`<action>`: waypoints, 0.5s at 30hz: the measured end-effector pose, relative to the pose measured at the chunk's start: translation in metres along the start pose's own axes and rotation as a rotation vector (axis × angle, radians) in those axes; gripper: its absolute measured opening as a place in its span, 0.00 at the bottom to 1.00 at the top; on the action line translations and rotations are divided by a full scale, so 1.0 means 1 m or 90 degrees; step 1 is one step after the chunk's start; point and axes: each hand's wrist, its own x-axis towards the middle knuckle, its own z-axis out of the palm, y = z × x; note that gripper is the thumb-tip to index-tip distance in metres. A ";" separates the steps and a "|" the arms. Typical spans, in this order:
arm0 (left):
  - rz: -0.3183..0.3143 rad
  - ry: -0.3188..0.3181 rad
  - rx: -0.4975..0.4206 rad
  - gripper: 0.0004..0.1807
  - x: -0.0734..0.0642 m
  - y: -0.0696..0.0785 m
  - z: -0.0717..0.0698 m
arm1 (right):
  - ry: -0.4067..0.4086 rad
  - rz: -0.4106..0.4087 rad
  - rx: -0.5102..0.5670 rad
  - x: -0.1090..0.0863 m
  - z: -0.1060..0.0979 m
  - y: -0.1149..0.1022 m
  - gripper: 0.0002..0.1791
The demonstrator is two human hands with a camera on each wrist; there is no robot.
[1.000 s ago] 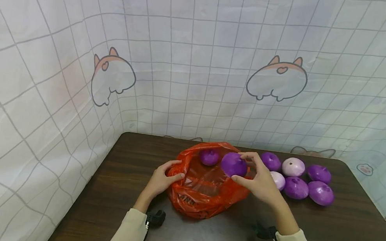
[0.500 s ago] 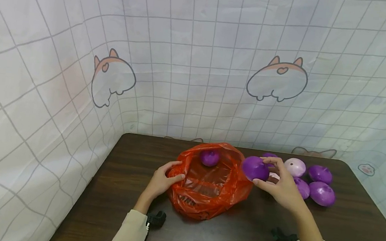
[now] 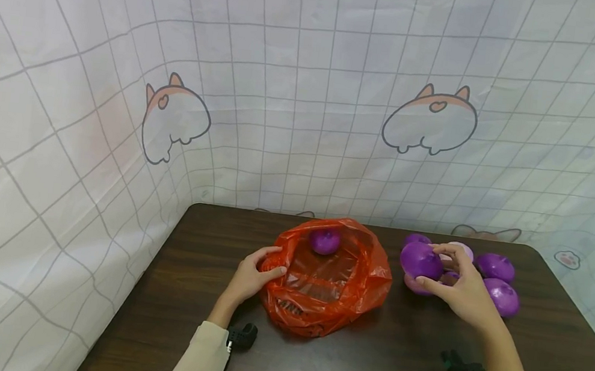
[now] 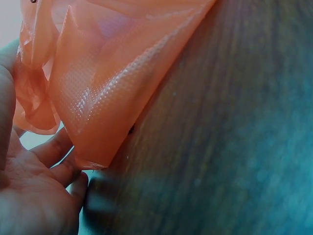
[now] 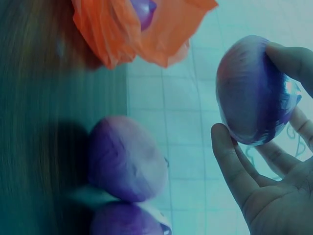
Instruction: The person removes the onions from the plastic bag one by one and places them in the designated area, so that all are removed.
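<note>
My right hand (image 3: 467, 291) holds a purple onion (image 3: 420, 261) between thumb and fingertips, raised in front of a group of onions on the right of the table. In the right wrist view this onion (image 5: 252, 93) shows a paler side and a pointed tip. My left hand (image 3: 248, 276) grips the left rim of a red plastic bag (image 3: 310, 321), thumb on the near side. The left wrist view has the orange-looking bag (image 4: 105, 73) between thumb and fingers. The bag's mouth gapes, and one purple onion (image 3: 324, 241) lies inside at the back.
Several purple and pale onions (image 3: 496, 267) sit together at the table's back right, some partly hidden by my right hand. A dark wooden table (image 3: 321, 369) bears everything. A white grid-patterned cloth (image 3: 304, 120) hangs behind and at the sides.
My right hand has moved right with the purple onion, from over the bag's mouth to in front of the onion group. My left hand and the bag stay nearly still.
</note>
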 end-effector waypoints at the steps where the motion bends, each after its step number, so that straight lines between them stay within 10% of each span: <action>1: 0.000 0.000 0.000 0.29 0.000 0.000 0.000 | 0.007 -0.005 -0.005 0.000 -0.001 0.002 0.35; 15: 0.004 -0.006 0.005 0.30 -0.001 0.003 -0.001 | 0.003 -0.004 -0.019 -0.006 -0.011 0.022 0.35</action>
